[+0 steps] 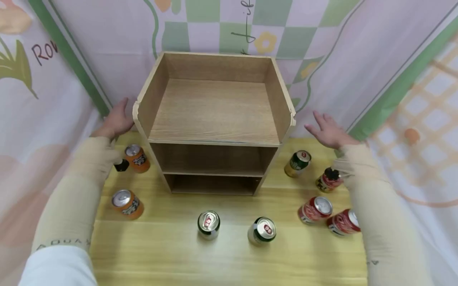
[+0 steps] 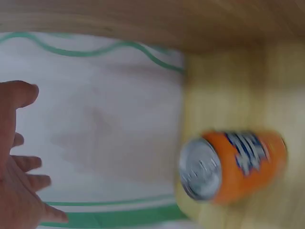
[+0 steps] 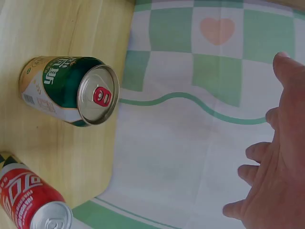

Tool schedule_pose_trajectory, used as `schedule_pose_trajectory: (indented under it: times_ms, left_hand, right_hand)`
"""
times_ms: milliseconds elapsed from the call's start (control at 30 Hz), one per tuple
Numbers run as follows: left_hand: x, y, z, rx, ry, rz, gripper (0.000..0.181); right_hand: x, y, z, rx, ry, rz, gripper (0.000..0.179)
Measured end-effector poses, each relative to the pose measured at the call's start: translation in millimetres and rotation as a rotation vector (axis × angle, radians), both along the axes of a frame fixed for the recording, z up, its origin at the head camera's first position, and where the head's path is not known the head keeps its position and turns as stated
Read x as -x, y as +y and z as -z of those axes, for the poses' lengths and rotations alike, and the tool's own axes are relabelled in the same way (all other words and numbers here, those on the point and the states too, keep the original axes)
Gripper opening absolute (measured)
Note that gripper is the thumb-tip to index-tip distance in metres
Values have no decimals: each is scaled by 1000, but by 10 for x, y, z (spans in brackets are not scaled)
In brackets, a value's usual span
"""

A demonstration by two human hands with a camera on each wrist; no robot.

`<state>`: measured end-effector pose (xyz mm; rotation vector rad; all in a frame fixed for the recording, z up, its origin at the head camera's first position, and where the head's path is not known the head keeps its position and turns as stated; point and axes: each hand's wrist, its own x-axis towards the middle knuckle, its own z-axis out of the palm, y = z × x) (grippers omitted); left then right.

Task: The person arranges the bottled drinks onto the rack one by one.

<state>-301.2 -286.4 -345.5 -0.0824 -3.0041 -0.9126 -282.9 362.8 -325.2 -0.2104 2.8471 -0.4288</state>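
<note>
The wooden shelf (image 1: 218, 111) stands upright at the twelve o'clock side of the table (image 1: 171, 258), and neither hand has hold of it. The left hand (image 1: 116, 121) hovers at the shelf's nine o'clock, the right hand (image 1: 329, 131) at its three; both have fingers spread and grasp nothing. If the palms met the sides unevenly, I reckon the shelf could skid or twist; flat palms might also slip in a lift. At eight o'clock an orange can (image 1: 138, 159) sits near the left wrist's black piece (image 1: 121, 165), so a low forearm could topple it. The green can (image 1: 298, 163) and three red cans (image 1: 315, 210), around four o'clock, risk the same from the right sleeve (image 1: 375, 206). Dragged forward, the shelf could hit the front cans (image 1: 208, 225) at six and five.
</note>
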Motion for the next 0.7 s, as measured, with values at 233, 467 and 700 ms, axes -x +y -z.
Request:
schedule_pose_trajectory:
  times_ms: [233, 467, 700]
  left_hand:
    - [-328, 5, -172, -229, 110, -54, 78]
    - [-822, 50, -343, -341, 121, 9, 66]
    - [-1355, 161, -187, -413, 180, 61, 62]
  right_hand:
    - [-257, 150, -47, 109, 67, -87, 78]
    - [-688, 161, -88, 167, 148, -113, 71]
    - [-1274, 287, 97, 305, 209, -100, 62]
